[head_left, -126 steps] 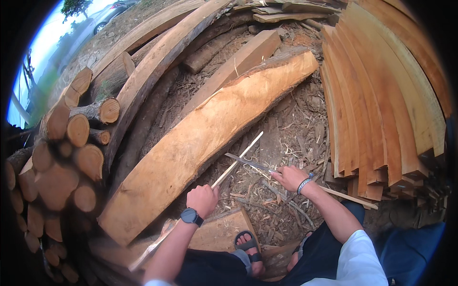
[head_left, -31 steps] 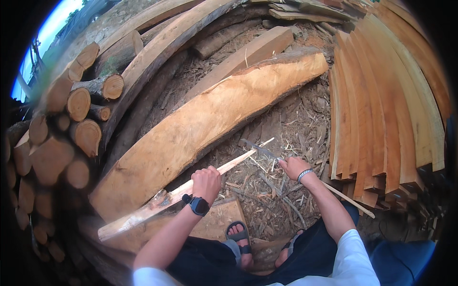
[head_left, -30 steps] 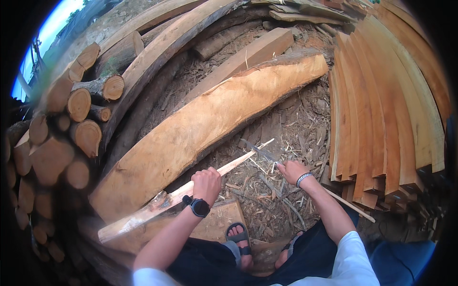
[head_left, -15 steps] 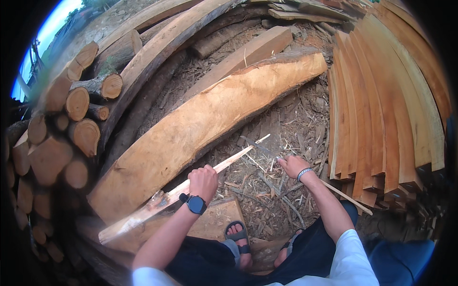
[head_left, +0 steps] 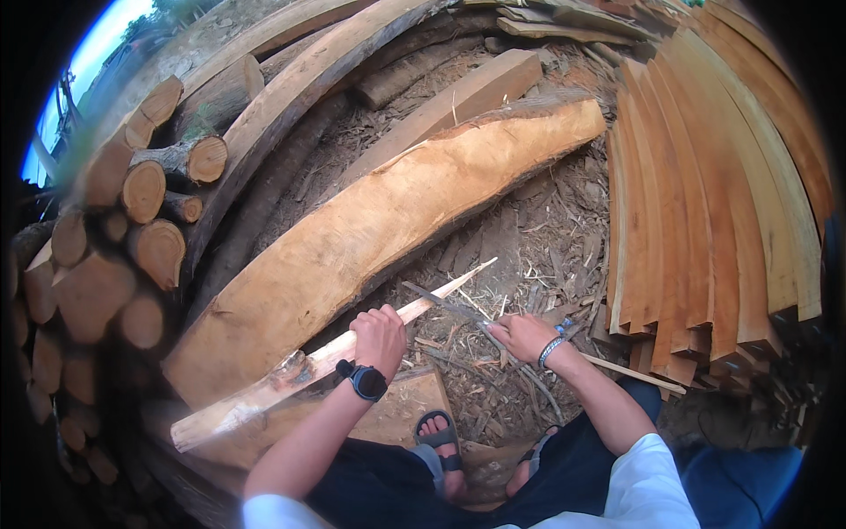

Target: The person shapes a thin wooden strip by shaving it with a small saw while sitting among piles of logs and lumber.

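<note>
My left hand (head_left: 380, 341) is closed around a split wooden stick (head_left: 326, 359), pale and rough, with a knot near its lower half and a tapered far end. The stick slants from lower left to upper right. In my right hand (head_left: 522, 338) is a knife (head_left: 451, 306) with a narrow dark blade. Its blade lies against the stick, a little beyond my left hand. A thin pale handle (head_left: 634, 374) shows behind my right wrist and seems to belong to the knife; the part between is hidden by my forearm.
A large bark-edged slab (head_left: 388, 234) lies just beyond the stick. Cut logs (head_left: 144, 191) are stacked at left, and sawn planks (head_left: 696, 194) at right. Near my sandalled feet sits a wooden block (head_left: 401, 406). Shavings and twigs (head_left: 529, 383) litter the ground.
My right hand has come nearer and slightly left, bringing the knife blade down along the stick toward my left hand. The stick has shifted slightly; my left hand keeps its grip.
</note>
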`<move>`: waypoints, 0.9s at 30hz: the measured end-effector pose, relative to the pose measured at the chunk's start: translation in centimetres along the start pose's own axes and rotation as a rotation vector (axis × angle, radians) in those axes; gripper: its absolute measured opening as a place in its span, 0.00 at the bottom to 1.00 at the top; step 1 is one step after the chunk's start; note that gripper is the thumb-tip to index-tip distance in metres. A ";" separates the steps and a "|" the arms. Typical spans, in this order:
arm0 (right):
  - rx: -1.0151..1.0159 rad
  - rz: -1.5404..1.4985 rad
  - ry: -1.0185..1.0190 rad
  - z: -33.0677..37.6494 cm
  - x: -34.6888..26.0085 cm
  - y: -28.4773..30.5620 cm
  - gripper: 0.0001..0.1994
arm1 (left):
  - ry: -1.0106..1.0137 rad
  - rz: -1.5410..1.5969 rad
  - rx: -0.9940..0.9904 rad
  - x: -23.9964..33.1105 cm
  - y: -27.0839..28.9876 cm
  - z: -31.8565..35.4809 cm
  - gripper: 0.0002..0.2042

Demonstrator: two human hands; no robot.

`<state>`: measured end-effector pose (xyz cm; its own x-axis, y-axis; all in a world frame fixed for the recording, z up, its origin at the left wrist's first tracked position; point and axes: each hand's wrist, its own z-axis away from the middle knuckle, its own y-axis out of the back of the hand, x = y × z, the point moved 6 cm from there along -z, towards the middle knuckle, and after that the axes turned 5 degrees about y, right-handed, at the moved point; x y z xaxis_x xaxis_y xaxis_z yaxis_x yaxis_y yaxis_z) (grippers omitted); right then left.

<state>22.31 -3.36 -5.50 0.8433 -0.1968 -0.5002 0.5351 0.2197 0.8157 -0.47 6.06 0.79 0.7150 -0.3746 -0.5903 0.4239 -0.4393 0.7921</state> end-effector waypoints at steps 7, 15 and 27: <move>0.035 0.021 -0.081 -0.4 2.5 1.6 0.28 | -0.021 -0.013 0.090 -0.1 0.9 -0.1 0.08; 0.068 0.046 -0.139 -0.8 5.2 1.8 0.28 | -0.015 0.026 0.078 0.5 0.9 -0.1 0.07; 0.079 -0.048 -0.026 -0.5 2.9 0.6 0.29 | 0.053 0.049 0.014 -1.7 1.1 -0.7 0.05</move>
<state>25.11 -3.30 -6.62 0.8148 -0.2304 -0.5320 0.5680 0.1336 0.8121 -0.81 6.79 2.77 0.7631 -0.3520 -0.5419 0.3802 -0.4335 0.8170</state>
